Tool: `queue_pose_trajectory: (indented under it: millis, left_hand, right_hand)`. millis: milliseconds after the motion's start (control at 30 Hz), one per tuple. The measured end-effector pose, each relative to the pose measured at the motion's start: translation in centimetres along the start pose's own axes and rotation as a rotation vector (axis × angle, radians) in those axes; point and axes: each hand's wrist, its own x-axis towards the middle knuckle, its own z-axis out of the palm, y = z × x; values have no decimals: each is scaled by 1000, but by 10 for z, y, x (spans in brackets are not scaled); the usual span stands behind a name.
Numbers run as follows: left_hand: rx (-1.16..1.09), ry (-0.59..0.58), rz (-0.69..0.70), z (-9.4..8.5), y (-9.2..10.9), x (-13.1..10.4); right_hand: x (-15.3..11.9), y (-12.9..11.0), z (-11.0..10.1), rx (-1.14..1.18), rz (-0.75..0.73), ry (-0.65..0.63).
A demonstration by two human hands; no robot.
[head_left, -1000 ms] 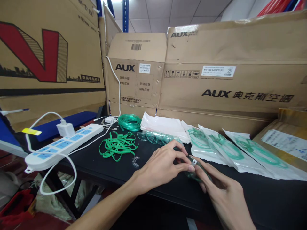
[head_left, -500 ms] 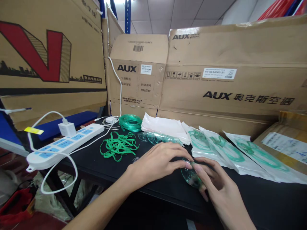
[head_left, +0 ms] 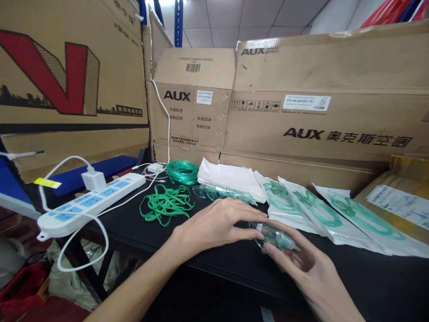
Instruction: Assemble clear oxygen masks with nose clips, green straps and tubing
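A clear green oxygen mask (head_left: 273, 235) is held between my two hands just above the black table. My left hand (head_left: 224, 226) pinches its left edge, thumb below and fingers above, beside a small shiny strip. From the right, my right hand (head_left: 301, 259) wraps round the mask, the thumb on the near rim and the fingers over the far side. A pale connector points right, into my right palm. Behind my left hand lies a row of more clear masks (head_left: 221, 193), partly covered. Green elastic straps (head_left: 166, 203) lie in a loose tangle to the left.
Coiled green tubing (head_left: 182, 171) and white packets (head_left: 231, 174) lie at the back. Several bagged masks with tubing (head_left: 311, 205) spread to the right. A white power strip (head_left: 90, 201) with cables runs along the left. Cardboard boxes (head_left: 318, 103) wall off the rear.
The mask has been turned between my hands, so its connector now shows toward the right. My right hand has opened wider round it; my left hand has shifted only slightly.
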Motion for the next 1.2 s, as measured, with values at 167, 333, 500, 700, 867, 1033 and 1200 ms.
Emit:
queue_pose_trajectory:
  millis: [167,333,500,700,867,1033,1200]
  left_hand:
    - [-76,-21,-56,-2,2,0]
    - [-111,-61,-155,-7,6,-1]
    - [-156,-114,-162,-12,5,-2]
    - [-98,-92,-90,-9,1,-2]
    - [-106,-44,-85,-11,3,-2]
    - [-146,70,-194,-33,6,-6]
    - [72,-52,-301,-46,1,-28]
  right_hand:
    - [-1,1,1,-28,-88,2]
    - [-4,-2,9,-51,-100,69]
    - [-8,-9,17,-30,-58,119]
    - [-5,-5,14,-93,-37,103]
    - [0,0,10,-155,-55,-14]
    - [-3,-5,14,-138,-23,56]
    - [-4,-4,17,-128,-30,92]
